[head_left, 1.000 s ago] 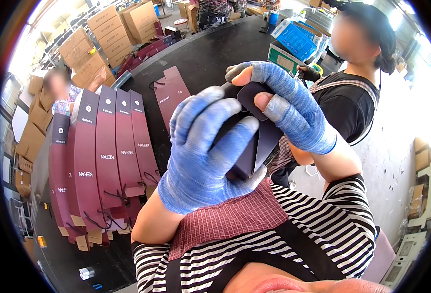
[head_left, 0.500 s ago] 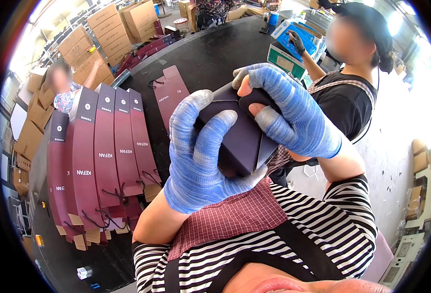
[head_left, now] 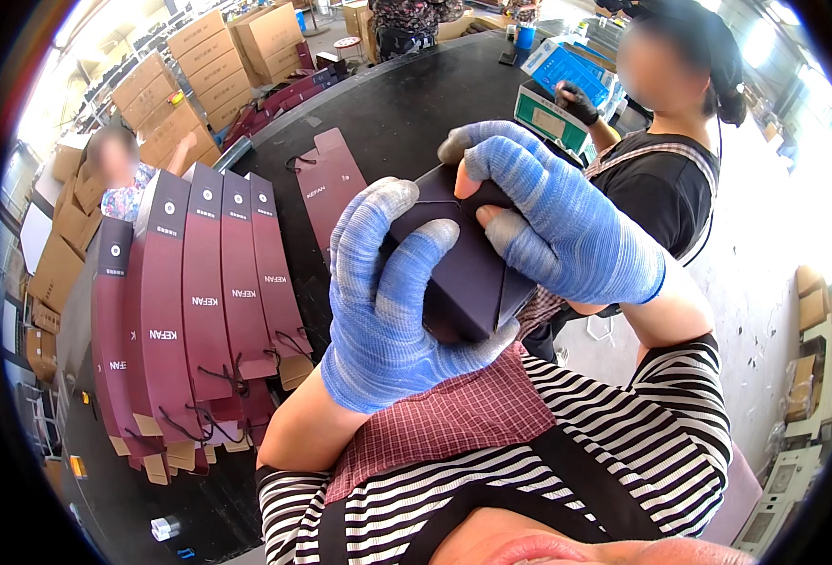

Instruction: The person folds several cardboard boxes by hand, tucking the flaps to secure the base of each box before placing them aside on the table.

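Observation:
Close in front of my chest is a dark purple cardboard box (head_left: pixel 463 287), seen toward its end. My left hand (head_left: pixel 373 315), in a blue knit glove with greyish fingertips, is wrapped round its left side, thumb below and fingers over the top. At the far right edge my right hand (head_left: pixel 571 226), gloved alike, pinches a dark end flap (head_left: pixel 486 198) between thumb and fingers. Two fingertips of that glove are bare. My right palm hides part of the box, and its far end is out of sight.
Several long maroon boxes (head_left: pixel 204 292) with black cords stand in a row at left on the black table (head_left: pixel 387 113). A flat maroon box (head_left: pixel 326 184) lies beyond my left hand. A co-worker (head_left: pixel 656 179) stands close at right, near a green carton (head_left: pixel 549 118); another person (head_left: pixel 124 179) is far left.
My hands keep their grip on the box and flap, with the right fingers shifting slightly. The co-worker's gloved hand has moved down a little beside the cartons.

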